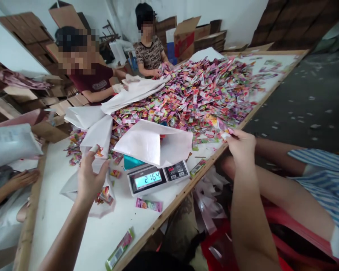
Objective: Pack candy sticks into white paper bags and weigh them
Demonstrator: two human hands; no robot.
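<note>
My left hand (90,174) is open, thumb and fingers apart, above a white plastic bag (70,184) with small colourful packets (105,196) in it. A white covering shows on one of its fingertips. At the table's right edge my right hand (241,146) is closed, pinching a small colourful packet (214,121) in front of the heap (197,90). Between my hands stands a digital scale (154,178), its lit display showing digits. On it lies a white bag (141,141) with its mouth open towards me; its contents are mostly hidden.
Loose packets, a purple one (148,204) and a green one (120,249), lie on the white table (53,226) near me. Two people work behind the heap with white bags (138,94). Another person's hand (24,180) is at left. Someone sits at right. Cardboard boxes (185,35) stand behind.
</note>
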